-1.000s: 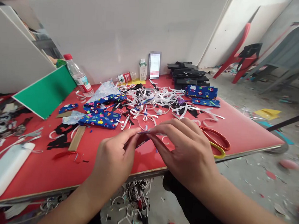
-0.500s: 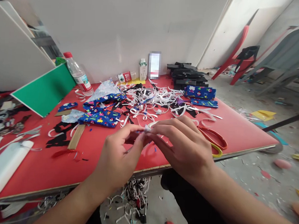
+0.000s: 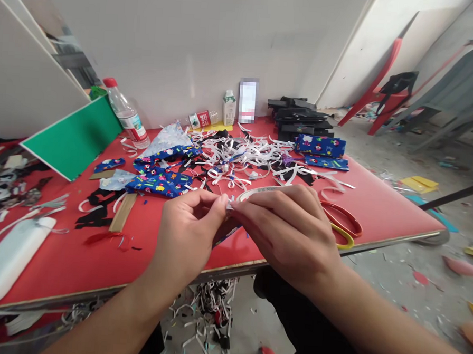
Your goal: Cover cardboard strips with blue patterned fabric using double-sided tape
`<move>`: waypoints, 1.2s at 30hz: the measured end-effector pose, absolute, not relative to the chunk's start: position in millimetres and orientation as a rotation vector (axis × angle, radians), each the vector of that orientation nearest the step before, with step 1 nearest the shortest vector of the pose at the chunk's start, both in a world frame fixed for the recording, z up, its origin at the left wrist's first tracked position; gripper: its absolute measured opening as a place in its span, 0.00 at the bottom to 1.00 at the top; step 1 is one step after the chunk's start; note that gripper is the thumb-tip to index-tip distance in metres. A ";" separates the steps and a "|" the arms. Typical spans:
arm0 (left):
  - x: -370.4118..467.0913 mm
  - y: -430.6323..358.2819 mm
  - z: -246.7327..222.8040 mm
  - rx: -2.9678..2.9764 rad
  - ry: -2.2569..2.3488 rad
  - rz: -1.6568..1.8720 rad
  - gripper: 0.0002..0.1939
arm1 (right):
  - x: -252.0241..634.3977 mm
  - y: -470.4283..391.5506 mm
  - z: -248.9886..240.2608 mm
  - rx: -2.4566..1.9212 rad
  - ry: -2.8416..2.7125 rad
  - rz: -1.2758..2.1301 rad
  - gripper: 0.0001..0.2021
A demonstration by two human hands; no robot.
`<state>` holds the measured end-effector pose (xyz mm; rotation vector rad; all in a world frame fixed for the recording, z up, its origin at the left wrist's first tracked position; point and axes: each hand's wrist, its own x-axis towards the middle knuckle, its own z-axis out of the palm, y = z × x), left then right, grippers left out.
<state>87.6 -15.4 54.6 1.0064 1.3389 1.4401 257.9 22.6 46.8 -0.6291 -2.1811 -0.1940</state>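
While the left hand (image 3: 186,230) and right hand (image 3: 297,228) pinch a small pale fabric piece (image 3: 230,200) between their fingertips, most of it is hidden, so its long axis and direction cannot be told. Probably light, limp and easily creased, it suits a fingertip hold at the edges. Scissors (image 3: 361,229) lie just beside the right hand.

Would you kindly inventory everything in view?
Tabletop: one, red, centre.
Bottles: two, clear, rear left and centre.
Carton: one, white, rear centre.
Phone: one, pale screen, rear centre.
Stack: one, black, rear right.
Cloths: several, patterned blue, both sides.
Strips: many, white, centre.
Board: one, green, left.
Scissors: one, red, yellow, right.
Device: one, white, left.
Chairs: two, red, grey, right.
Bag: one, black, on chair.
Scraps: many, mixed, floor.
Piece: one, pale, between fingertips.
Left hand, right hand: two, bare, centre.
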 end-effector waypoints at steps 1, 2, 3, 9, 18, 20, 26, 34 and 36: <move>87.9 -15.2 55.7 1.012 1.351 1.449 0.10 | 257.3 22.0 47.4 -0.637 -2.181 -0.199 0.05; 87.8 -15.3 56.6 1.023 1.362 1.451 0.11 | 256.8 21.7 48.0 -0.647 -2.176 -0.206 0.05; 87.4 -15.7 57.2 1.036 1.363 1.449 0.11 | 256.5 21.8 48.5 -0.659 -2.170 -0.214 0.05; 80.4 -19.3 48.8 1.186 1.285 1.294 0.07 | 257.4 28.8 47.1 -0.719 -2.133 -0.260 0.04; 79.0 -24.7 47.9 1.834 1.445 1.263 0.12 | 261.2 28.5 51.7 -0.703 -2.128 -0.297 0.02; 77.5 -25.0 48.6 2.090 1.482 1.242 0.12 | 261.3 27.0 53.2 -0.702 -2.140 -0.299 0.02; 72.2 -26.3 53.8 2.341 1.479 1.166 0.12 | 260.1 24.2 53.5 -0.694 -2.156 -0.314 0.04; 73.1 -30.8 60.3 1.450 1.463 1.030 0.16 | 261.5 33.5 37.2 -0.541 -2.159 -0.360 0.05; 70.0 -26.7 56.1 1.379 1.509 1.016 0.18 | 261.8 35.8 33.7 -0.507 -2.155 -0.321 0.06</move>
